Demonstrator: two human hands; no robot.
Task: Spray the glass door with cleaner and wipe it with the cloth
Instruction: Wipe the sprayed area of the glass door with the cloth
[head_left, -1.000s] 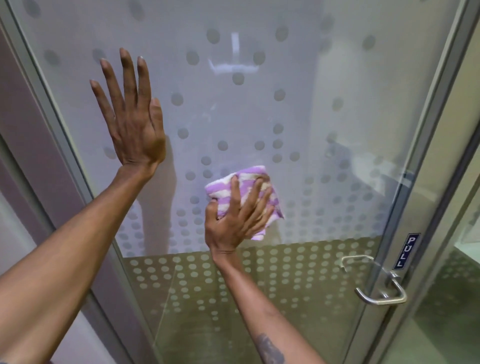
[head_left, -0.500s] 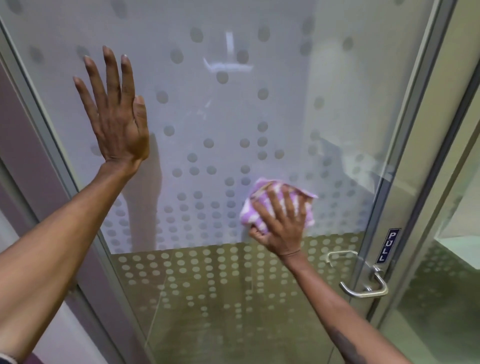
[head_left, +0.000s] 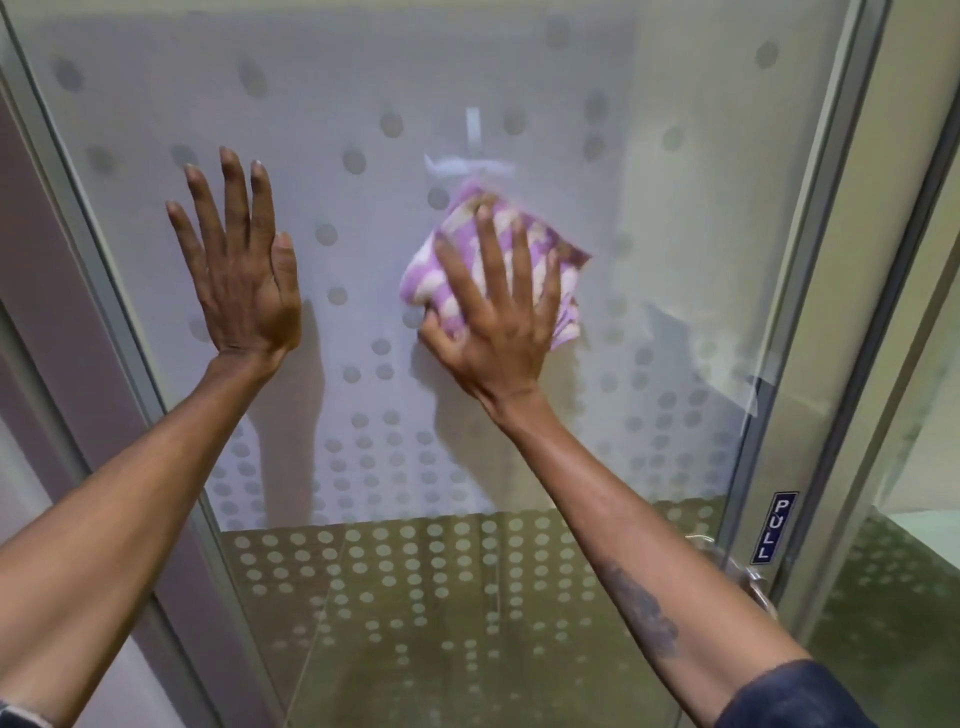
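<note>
On door (head_left: 519, 78), right hand (head_left: 493, 332) presses cloth (head_left: 428, 275), fingers (head_left: 489, 260) up.

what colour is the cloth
Purple and white checks on the cloth; the head view shows it.

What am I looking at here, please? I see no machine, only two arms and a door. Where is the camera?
No machine here: a person works with bare hands. One camera worn on the head looks forward and down, so you see as they see. In front stands a glass door with frosted dots, and a PULL sign and a handle at its right edge. The left hand lies flat on the glass, fingers straight, holding nothing. The right hand presses a purple and white cloth against the glass with spread fingers.
</note>
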